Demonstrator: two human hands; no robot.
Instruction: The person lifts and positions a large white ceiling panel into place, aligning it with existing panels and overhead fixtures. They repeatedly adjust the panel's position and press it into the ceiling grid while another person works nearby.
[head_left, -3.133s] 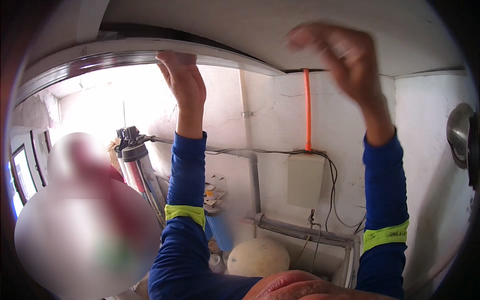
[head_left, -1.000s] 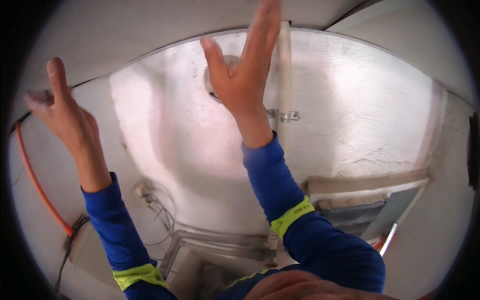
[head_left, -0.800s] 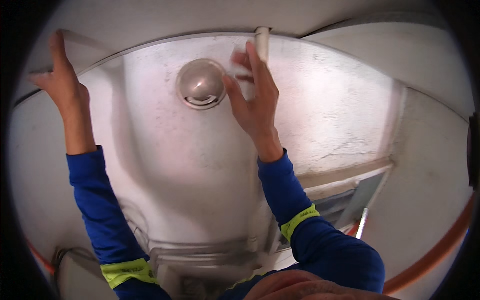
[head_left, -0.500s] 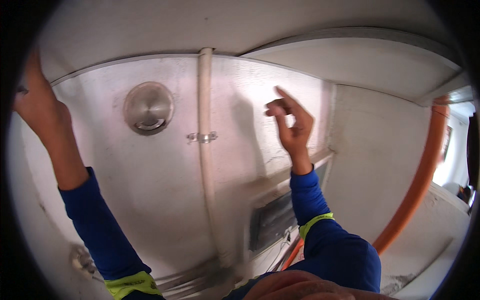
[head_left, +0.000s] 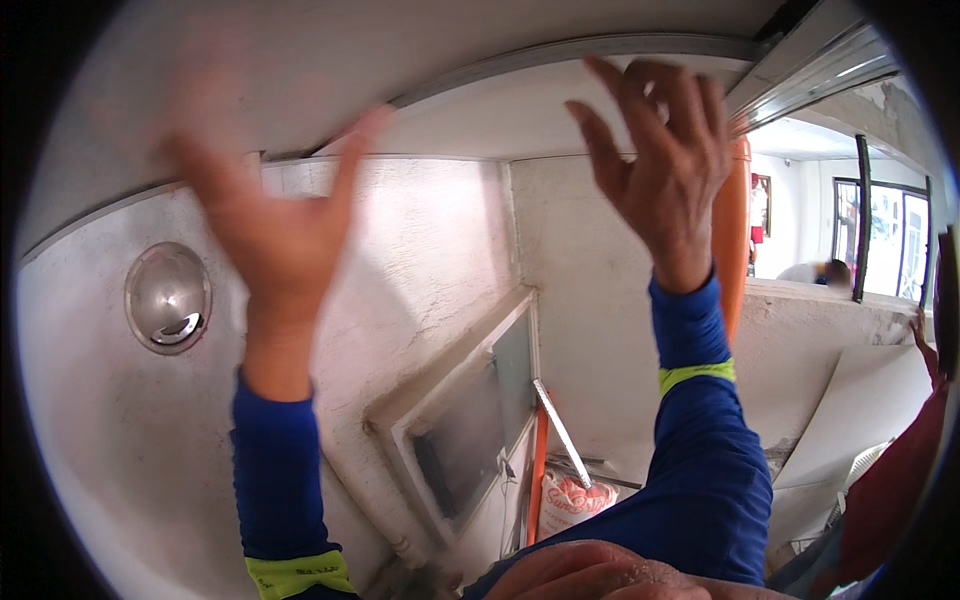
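Currently | hands [head_left: 282,240] [head_left: 670,165] raised near ceiling [head_left: 450,40] | white-and-red bag [head_left: 575,505] below (contents hidden)

White bag [head_left: 578,508]: bore large red lettering, with smaller red lines beneath.
Left sleeve band [head_left: 300,576]: yellow-green, carried small dark print, too small to read.
Right sleeve band [head_left: 697,375]: yellow-green, showed faint dark marks, illegible.

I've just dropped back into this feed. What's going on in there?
A person in blue sleeves with yellow-green bands has both bare hands raised toward the pale, flat ceiling. The left hand is blurred and spread; the right hand is loosely curled near a thick orange pipe. Neither appears to hold anything; contact with the ceiling can't be told. Another person's dark red sleeve shows at the right edge.
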